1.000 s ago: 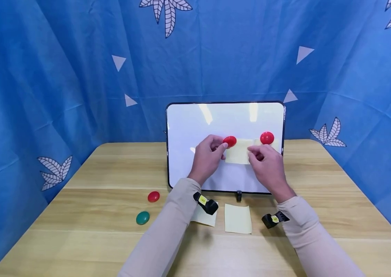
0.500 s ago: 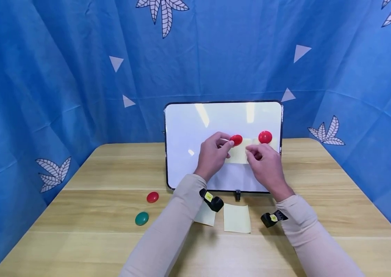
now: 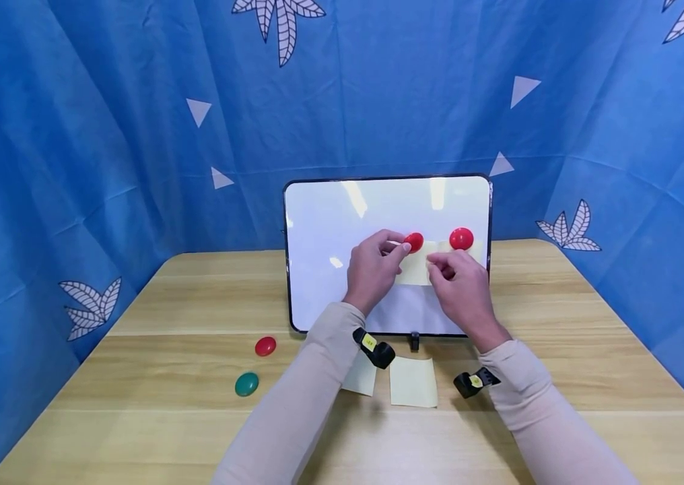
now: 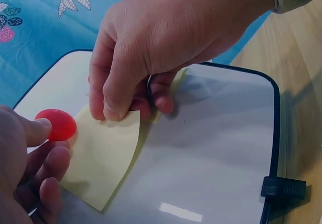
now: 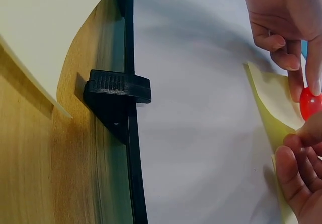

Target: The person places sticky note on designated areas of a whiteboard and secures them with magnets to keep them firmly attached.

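A whiteboard [image 3: 324, 222] with a black frame stands upright on the wooden table. My left hand [image 3: 371, 273] pinches a round red magnet [image 3: 415, 242] between thumb and fingers, at the upper part of a pale yellow sticky note [image 3: 413, 274]. My right hand [image 3: 462, 286] pinches that note's right edge; the left wrist view shows the note's lower part [image 4: 103, 163] curling off the board. Another red magnet [image 3: 461, 238] sits on the board above the right hand, over a second yellow note mostly hidden by that hand.
One red magnet [image 3: 266, 346] and a green magnet [image 3: 246, 384] lie on the table at left. A yellow note [image 3: 413, 382] lies before the board; another note [image 3: 361, 375] is partly behind the left forearm. A black clip foot [image 3: 415, 341] supports the board's lower edge.
My left hand has moved right with the red magnet, from the note's upper left corner toward its top middle. The right hand keeps its hold on the note. The head view has shifted slightly.
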Tool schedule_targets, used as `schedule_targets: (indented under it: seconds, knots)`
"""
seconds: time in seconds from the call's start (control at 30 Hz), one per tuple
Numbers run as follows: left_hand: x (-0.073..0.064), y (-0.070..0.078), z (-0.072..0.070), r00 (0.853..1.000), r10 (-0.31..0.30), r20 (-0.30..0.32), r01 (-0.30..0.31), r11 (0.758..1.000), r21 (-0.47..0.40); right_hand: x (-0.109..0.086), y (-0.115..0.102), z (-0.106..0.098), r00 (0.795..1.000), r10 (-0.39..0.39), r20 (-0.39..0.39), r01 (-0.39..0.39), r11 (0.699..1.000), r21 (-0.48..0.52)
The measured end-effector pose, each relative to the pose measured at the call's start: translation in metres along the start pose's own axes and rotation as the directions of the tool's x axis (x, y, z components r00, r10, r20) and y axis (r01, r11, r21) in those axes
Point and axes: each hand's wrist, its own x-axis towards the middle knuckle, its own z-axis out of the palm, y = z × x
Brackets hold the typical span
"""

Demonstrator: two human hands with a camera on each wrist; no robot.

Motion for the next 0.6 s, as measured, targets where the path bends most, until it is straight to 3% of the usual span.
schedule_targets:
  seconds: [0.4, 0.6]
  knots:
    - [0.0005, 0.0017, 0.0028, 1.000, -0.008, -0.027, 0.009, 0.999, 0.036, -0.0004, -0.0004, 0.0004, 1.000, -0.004, -0.003, 0.004, 1.000, -0.003]
    - [0.0017, 0.0009, 0.0025, 0.994, 0.090, -0.055, -0.079, 0.980, 0.184, -0.0007, 0.0000, 0.0009, 1.000, -0.022, -0.012, 0.022, 1.000, -0.003]
